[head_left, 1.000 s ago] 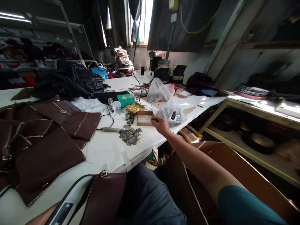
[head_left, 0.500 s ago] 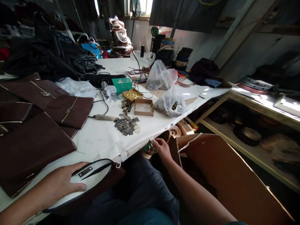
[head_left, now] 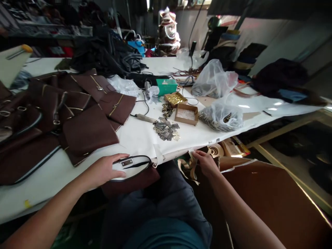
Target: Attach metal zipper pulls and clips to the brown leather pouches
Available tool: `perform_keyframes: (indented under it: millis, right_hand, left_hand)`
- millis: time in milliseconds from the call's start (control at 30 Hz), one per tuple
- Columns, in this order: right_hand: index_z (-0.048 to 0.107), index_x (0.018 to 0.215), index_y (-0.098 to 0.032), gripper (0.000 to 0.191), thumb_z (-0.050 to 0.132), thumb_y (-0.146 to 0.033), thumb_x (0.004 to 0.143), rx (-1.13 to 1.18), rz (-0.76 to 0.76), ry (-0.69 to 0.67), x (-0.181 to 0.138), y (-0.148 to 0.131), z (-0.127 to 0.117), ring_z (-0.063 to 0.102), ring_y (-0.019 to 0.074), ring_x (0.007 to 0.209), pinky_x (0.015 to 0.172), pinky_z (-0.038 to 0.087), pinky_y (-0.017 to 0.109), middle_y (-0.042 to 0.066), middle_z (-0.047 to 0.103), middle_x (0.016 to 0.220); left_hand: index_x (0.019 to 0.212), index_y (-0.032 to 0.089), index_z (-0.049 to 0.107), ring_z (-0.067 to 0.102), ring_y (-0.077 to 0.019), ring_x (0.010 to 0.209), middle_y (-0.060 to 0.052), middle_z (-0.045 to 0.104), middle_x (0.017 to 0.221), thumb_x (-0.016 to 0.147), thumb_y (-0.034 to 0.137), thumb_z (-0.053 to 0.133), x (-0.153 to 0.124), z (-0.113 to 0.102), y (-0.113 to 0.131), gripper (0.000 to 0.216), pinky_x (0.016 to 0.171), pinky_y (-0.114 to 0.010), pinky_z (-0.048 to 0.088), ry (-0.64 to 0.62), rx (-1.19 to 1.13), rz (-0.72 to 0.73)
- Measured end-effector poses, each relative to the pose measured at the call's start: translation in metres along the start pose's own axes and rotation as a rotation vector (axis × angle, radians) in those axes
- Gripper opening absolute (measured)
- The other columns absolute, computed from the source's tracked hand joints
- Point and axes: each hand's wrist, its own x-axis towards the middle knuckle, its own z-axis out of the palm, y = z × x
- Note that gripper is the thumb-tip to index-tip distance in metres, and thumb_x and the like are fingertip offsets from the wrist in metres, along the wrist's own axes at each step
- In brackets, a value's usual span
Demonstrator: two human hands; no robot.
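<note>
My left hand (head_left: 105, 169) lies flat, fingers stretched out, on a black strap with a small metal plate (head_left: 131, 162) at the near edge of the white table (head_left: 137, 138). The strap belongs to a brown leather piece (head_left: 132, 181) hanging over my lap. My right hand (head_left: 206, 162) is below the table edge, fingers pinched on tan leather strips (head_left: 189, 166) beside a large brown cardboard box (head_left: 261, 200). A pile of small metal plates (head_left: 166, 130) lies on the table between my hands.
Brown leather bag panels (head_left: 64, 117) cover the table's left. Behind the plates stand a cardboard box (head_left: 186, 114), a box of gold fittings (head_left: 174, 99), a green box (head_left: 166, 86) and plastic bags (head_left: 220, 116). Black bags (head_left: 111, 55) are piled at the back.
My right hand came back from the small cardboard box on the table down to the strips below the edge. My left hand came into view and settled on the strap. The view swung left.
</note>
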Motion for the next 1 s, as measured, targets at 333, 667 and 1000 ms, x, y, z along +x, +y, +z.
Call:
perform_keyframes:
  millis: [333,667,1000]
  right_hand:
    - [0.068,0.075,-0.02,0.045,0.084,-0.061,0.081,-0.365,-0.265,-0.182,-0.085,-0.052,0.075,0.049,0.0137,0.058,0.055,0.038,0.027,0.0,0.062,0.065]
    - [0.08,0.09,-0.027,0.032,0.075,-0.058,0.094,-1.067,-0.609,-0.42,-0.099,-0.073,0.22,0.068,0.0191,0.078,0.067,0.032,0.029,0.001,0.079,0.084]
    - [0.081,0.097,-0.03,0.032,0.076,-0.062,0.093,-1.214,-0.605,-0.421,-0.099,-0.062,0.226,0.073,0.0221,0.086,0.067,0.032,0.03,0.001,0.083,0.09]
  left_hand:
    - [0.148,0.027,0.067,0.069,-0.0337,0.13,-0.004,0.073,0.144,0.072,0.043,0.085,0.013,-0.007,-0.002,0.08,0.114,-0.037,0.049,-0.117,-0.032,0.14]
    - [0.136,0.023,0.075,0.07,-0.0348,0.127,-0.006,0.077,0.139,0.068,0.039,0.088,0.015,0.0,-0.013,0.071,0.114,-0.041,0.05,-0.099,-0.17,0.207]
    - [0.14,0.021,0.073,0.073,-0.036,0.122,-0.009,0.078,0.134,0.067,0.039,0.09,0.016,0.009,-0.027,0.077,0.108,-0.044,0.054,-0.052,-0.204,0.203]
